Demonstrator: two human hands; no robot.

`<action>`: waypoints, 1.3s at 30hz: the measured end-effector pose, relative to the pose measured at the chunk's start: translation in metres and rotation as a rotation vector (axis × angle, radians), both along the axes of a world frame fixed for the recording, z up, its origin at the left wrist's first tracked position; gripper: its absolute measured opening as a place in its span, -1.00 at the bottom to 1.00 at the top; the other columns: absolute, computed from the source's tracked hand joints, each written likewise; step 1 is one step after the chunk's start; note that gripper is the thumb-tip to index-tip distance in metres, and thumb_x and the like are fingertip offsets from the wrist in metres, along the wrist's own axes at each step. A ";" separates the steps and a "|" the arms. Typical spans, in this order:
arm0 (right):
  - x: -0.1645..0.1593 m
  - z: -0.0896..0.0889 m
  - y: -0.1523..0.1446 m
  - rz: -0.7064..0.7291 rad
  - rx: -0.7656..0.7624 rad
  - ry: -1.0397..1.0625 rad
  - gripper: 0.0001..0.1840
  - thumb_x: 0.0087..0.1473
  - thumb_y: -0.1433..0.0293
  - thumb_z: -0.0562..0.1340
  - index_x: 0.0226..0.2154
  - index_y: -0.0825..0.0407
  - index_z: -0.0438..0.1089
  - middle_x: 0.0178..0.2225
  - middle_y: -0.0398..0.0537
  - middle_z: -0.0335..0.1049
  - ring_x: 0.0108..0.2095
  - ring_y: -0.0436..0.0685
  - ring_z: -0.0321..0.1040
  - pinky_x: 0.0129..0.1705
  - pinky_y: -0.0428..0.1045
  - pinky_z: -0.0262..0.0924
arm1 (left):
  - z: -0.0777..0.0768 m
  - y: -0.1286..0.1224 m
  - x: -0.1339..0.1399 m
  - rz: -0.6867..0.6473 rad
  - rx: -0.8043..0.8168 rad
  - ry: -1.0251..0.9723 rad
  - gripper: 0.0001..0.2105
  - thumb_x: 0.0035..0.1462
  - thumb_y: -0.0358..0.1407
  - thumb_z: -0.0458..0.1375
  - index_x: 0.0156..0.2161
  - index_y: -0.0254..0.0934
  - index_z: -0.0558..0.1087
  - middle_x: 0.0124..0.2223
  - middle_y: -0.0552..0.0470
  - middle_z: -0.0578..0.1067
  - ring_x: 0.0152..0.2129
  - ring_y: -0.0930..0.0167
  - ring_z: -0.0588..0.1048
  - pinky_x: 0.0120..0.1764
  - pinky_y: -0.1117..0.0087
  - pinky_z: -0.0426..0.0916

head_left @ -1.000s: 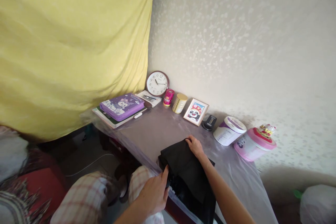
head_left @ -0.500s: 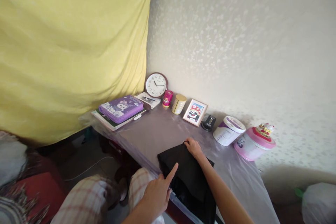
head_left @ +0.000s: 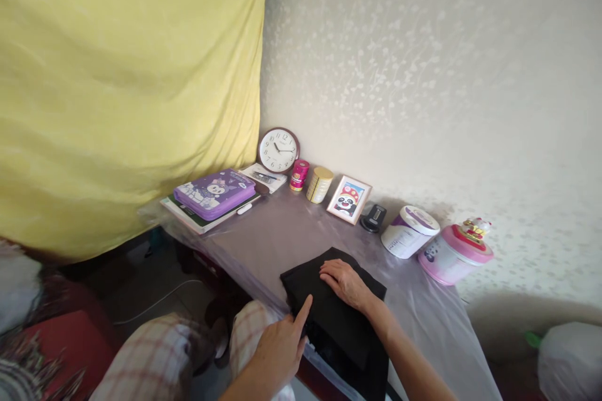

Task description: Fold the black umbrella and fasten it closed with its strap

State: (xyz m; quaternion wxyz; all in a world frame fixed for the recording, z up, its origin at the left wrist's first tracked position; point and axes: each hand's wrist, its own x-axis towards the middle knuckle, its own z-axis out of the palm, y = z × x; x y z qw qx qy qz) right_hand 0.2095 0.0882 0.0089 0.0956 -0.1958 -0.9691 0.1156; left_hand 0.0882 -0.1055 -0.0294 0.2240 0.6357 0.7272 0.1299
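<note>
A black bag [head_left: 345, 326], flat and looking like cloth, lies on the front part of the covered table, reaching its near edge. My right hand [head_left: 345, 282] rests on the bag's upper side, palm down, fingers stretched out over the fabric. At the bag's left edge is my left hand [head_left: 285, 341], its index finger pointing out across the fabric. The other fingers curl round that edge and grip it, partly hidden. A dark strap shows near the bag's lower right corner.
Along the wall stand a clock [head_left: 279, 150], a pink can [head_left: 299, 175], a yellow-lidded can [head_left: 320, 185], a panda picture frame [head_left: 348, 200], a black device [head_left: 374, 218], a white tub [head_left: 409, 233] and a pink tub [head_left: 449, 257]. A purple case [head_left: 214, 193] lies on books at the left.
My right hand has let go of the bag's far edge and come back toward me, now lying flat on top. My left hand stays at the left edge.
</note>
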 end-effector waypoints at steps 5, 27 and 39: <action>0.004 -0.006 0.024 -0.216 0.126 -0.197 -0.63 0.22 0.30 -0.07 -0.20 -0.05 0.42 -0.09 -0.07 0.42 0.00 0.12 0.26 0.08 0.06 0.01 | -0.007 0.000 0.001 0.019 0.019 0.024 -0.35 0.14 -0.33 -0.05 0.26 -0.09 -0.28 -0.21 -0.09 0.48 -0.33 0.24 0.49 -0.33 0.31 0.28; 0.020 0.049 -0.043 -0.167 -0.406 0.302 -0.69 0.17 0.23 0.02 -0.16 -0.03 0.39 -0.17 -0.08 0.43 -0.16 0.05 0.37 -0.06 -0.02 0.24 | -0.003 -0.001 -0.006 0.001 -0.036 -0.011 -0.40 0.18 -0.29 -0.10 0.27 -0.21 -0.24 -0.17 -0.07 0.50 -0.28 0.29 0.48 -0.29 0.36 0.25; 0.111 0.041 -0.062 -0.211 -0.057 0.090 -0.59 0.12 0.49 -0.03 -0.02 -0.12 0.28 0.17 0.00 0.06 -0.07 0.05 0.33 -0.14 -0.04 0.30 | -0.011 0.000 -0.008 0.003 -0.015 -0.002 -0.38 0.19 -0.24 -0.10 0.27 -0.17 -0.28 -0.20 -0.03 0.51 -0.29 0.29 0.48 -0.29 0.38 0.23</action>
